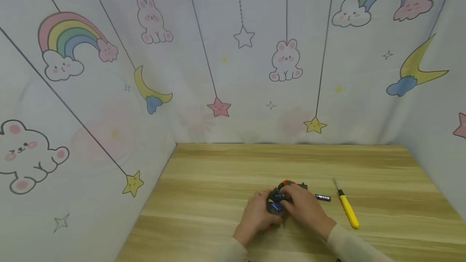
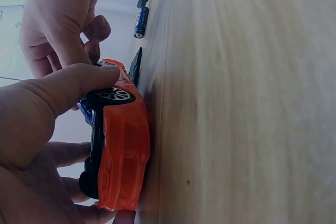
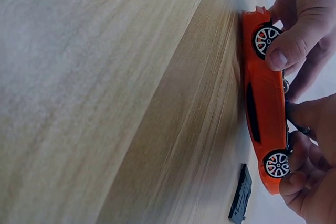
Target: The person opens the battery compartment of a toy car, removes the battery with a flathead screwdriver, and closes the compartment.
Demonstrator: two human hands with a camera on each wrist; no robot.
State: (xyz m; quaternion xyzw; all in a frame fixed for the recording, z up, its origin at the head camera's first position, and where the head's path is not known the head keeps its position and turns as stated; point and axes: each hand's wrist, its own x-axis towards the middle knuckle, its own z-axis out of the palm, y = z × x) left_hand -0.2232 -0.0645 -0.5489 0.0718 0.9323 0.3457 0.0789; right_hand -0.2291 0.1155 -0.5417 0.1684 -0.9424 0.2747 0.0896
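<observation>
An orange toy car (image 3: 266, 95) lies upside down on the table, its black underside and wheels facing up. My left hand (image 1: 256, 213) grips one end of it, the thumb over the side near a wheel (image 2: 113, 94). A blue battery (image 1: 275, 206) shows in the underside. Over the car, my right hand (image 1: 302, 207) pinches a second dark blue battery (image 1: 278, 195) at the underside, partly hidden by fingers. Beyond the car lies a small black cover (image 3: 241, 195), flat on the table. A loose battery (image 1: 323, 197) lies to the right of my right hand.
A screwdriver (image 1: 348, 209) with a yellow handle lies on the wooden table (image 1: 204, 173), right of the loose battery. White cloth walls (image 1: 255, 80) printed with rabbits, stars and rainbows enclose the table at the back and both sides.
</observation>
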